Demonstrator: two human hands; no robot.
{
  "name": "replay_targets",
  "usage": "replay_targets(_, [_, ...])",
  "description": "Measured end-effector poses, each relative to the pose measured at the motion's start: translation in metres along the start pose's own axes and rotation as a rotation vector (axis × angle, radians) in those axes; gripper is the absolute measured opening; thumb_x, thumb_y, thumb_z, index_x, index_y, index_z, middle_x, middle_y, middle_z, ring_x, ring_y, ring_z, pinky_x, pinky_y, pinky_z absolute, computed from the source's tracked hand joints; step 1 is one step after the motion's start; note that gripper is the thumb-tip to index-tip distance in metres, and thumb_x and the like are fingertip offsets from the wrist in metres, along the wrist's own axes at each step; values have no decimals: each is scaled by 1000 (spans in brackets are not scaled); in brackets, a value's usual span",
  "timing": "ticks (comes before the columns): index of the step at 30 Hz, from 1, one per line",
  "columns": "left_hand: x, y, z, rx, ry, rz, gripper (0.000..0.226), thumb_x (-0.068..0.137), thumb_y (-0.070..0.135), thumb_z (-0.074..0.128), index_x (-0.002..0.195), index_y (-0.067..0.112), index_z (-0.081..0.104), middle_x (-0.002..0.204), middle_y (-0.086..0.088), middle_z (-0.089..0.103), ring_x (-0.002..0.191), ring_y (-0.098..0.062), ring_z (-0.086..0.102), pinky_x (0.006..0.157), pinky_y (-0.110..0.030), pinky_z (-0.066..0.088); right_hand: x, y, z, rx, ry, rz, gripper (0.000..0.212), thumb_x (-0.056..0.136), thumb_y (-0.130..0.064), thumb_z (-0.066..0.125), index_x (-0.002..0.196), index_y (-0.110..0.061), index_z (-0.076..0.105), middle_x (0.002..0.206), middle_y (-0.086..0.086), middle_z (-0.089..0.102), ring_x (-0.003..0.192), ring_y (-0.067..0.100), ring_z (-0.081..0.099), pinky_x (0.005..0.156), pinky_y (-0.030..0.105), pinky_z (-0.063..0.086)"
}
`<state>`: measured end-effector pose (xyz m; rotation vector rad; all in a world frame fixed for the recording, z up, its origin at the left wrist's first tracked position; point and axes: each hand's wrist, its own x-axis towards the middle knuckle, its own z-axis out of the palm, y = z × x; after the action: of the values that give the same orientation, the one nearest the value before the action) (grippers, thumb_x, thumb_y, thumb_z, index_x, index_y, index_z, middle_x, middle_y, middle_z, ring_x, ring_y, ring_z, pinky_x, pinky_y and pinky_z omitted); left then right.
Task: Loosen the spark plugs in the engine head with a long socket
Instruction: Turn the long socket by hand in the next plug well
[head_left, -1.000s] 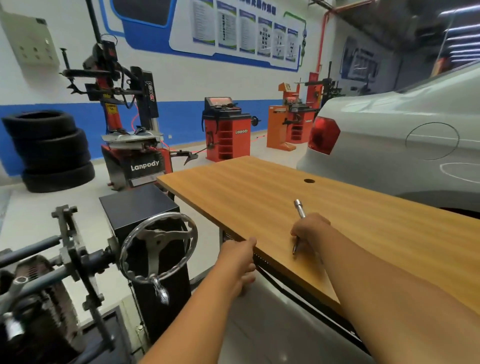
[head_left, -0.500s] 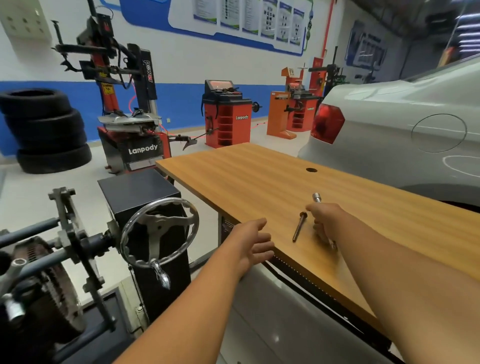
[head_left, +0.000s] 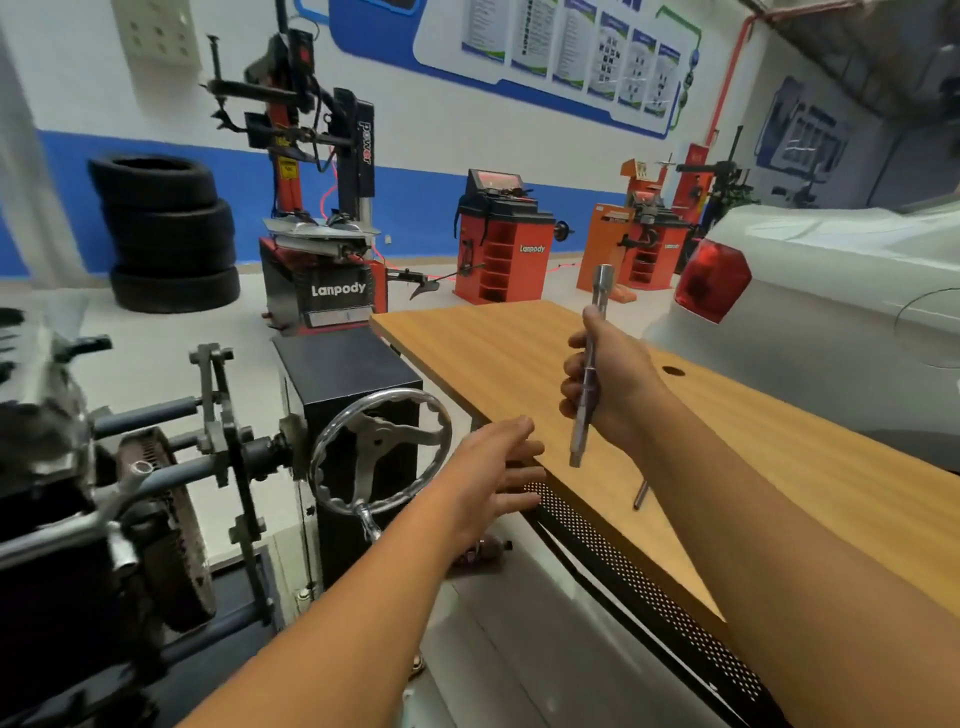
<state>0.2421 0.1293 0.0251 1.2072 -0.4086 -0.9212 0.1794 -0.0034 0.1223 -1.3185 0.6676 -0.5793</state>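
My right hand (head_left: 608, 382) grips a long silver socket (head_left: 595, 306) around its middle and holds it nearly upright above the wooden table (head_left: 779, 457). A short metal rod (head_left: 640, 493) lies on the table just below that forearm. My left hand (head_left: 493, 467) is open, fingers spread, hovering at the table's near corner and holding nothing. The engine on its stand (head_left: 62, 483) fills the left edge, blurred, with a flywheel (head_left: 171, 525) facing me. No spark plugs can be made out.
A chrome handwheel (head_left: 382, 452) on the stand's black column (head_left: 343, 384) sits between the engine and the table. A silver car (head_left: 831, 291) stands behind the table. Tyre machines (head_left: 322, 208) and stacked tyres (head_left: 166, 234) line the far wall.
My right hand has lifted the long socket off the table and raised it upright. The short rod stays on the table. My left hand moved up and opened wider. The view swung left.
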Motion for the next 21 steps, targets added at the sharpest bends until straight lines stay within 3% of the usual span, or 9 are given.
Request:
replay_targets(3, [-36, 41, -30, 175, -24, 211, 33, 105, 41, 59, 128, 17, 62, 105, -10, 77, 91, -25, 76, 69, -36, 62, -28, 0, 79, 141, -181, -93, 41, 105, -55, 47, 93, -16, 50, 56, -2, 43, 47, 15, 41, 48, 28, 36])
replay_targets(6, [-81, 76, -82, 426, 147, 414, 27, 110, 33, 51, 107, 8, 60, 73, -11, 69, 55, -16, 64, 51, -26, 50, -63, -5, 167, 251, -353, -217, 30, 107, -38, 53, 87, -16, 47, 59, 0, 37, 50, 16, 33, 50, 32, 29])
replay_targets(9, [-134, 108, -146, 559, 330, 556, 28, 111, 28, 47, 88, 14, 55, 67, -5, 59, 48, -10, 52, 50, -25, 41, -104, -14, 247, 362, -546, -225, 36, 105, -44, 55, 82, -17, 49, 61, 1, 32, 52, 16, 27, 52, 32, 25])
replay_targets(13, [-198, 163, -220, 624, 490, 695, 22, 104, 39, 51, 87, 25, 55, 62, 8, 52, 52, -6, 44, 53, -27, 36, -156, -31, 343, 446, -759, -249, 47, 103, -60, 46, 82, -18, 51, 58, -2, 40, 50, 13, 38, 49, 27, 35])
replay_targets(15, [-232, 190, -254, 626, 571, 730, 19, 98, 50, 51, 89, 37, 60, 58, 15, 50, 49, -3, 41, 50, -24, 35, -172, -40, 387, 221, -842, -423, 44, 105, -57, 43, 90, -18, 59, 70, -1, 58, 57, 11, 56, 54, 25, 48])
replay_targets(17, [-265, 210, -291, 546, 621, 749, 20, 98, 57, 50, 86, 46, 61, 57, 16, 48, 46, -2, 39, 45, -21, 34, -178, -44, 426, -72, -916, -643, 37, 106, -55, 42, 97, -27, 64, 91, -4, 70, 72, 5, 67, 70, 29, 55])
replay_targets(21, [-309, 229, -349, 165, 669, 806, 31, 108, 52, 41, 99, 24, 51, 65, 5, 44, 52, -12, 38, 50, -27, 38, -152, -24, 479, -614, -840, -925, 32, 102, -50, 57, 118, -25, 68, 109, -10, 71, 94, 5, 65, 79, 27, 49])
